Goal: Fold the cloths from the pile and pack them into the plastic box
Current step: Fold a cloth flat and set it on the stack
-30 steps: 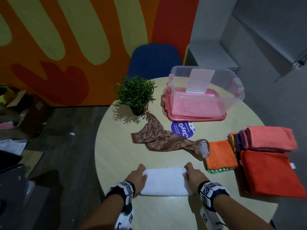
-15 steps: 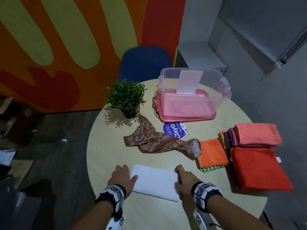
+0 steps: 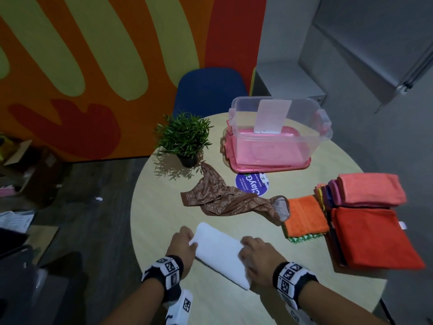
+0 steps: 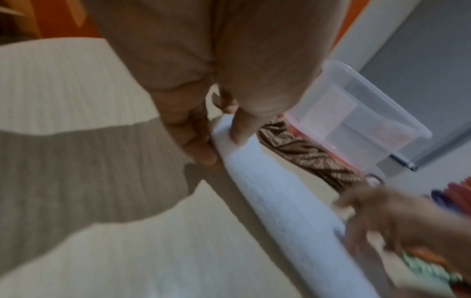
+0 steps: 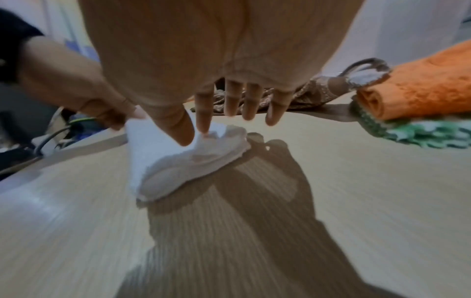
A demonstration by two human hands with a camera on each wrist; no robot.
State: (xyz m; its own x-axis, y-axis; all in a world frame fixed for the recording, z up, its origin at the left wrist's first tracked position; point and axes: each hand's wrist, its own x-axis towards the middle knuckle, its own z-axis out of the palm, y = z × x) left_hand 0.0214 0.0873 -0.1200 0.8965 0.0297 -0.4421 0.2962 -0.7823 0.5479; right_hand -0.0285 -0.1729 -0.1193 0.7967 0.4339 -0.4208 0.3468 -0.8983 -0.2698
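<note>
A folded white cloth point(image 3: 218, 249) lies slantwise on the round table point(image 3: 161, 207) in front of me. My left hand point(image 3: 187, 242) pinches its far left end, thumb on top point(image 4: 224, 145). At the near right end my right hand point(image 3: 248, 256) pinches a corner between thumb and forefinger point(image 5: 196, 137), the other fingers straight, and that corner is raised a little. The clear plastic box point(image 3: 325, 134) stands on a pink lid at the table's far side, with only a paper label showing in it. The pile of cloths point(image 3: 367, 235), orange, red and coral, sits at the right.
A brown patterned cloth point(image 3: 222, 198) lies crumpled mid-table between the white cloth and the box. A small potted plant point(image 3: 184, 137) stands at the far left, and a blue chair point(image 3: 208, 87) behind the table. The table edge runs just left of my left hand.
The white cloth has turned from lying square to slanting, its right end nearer me. Both hands stayed at its ends, and the right one now lifts a corner.
</note>
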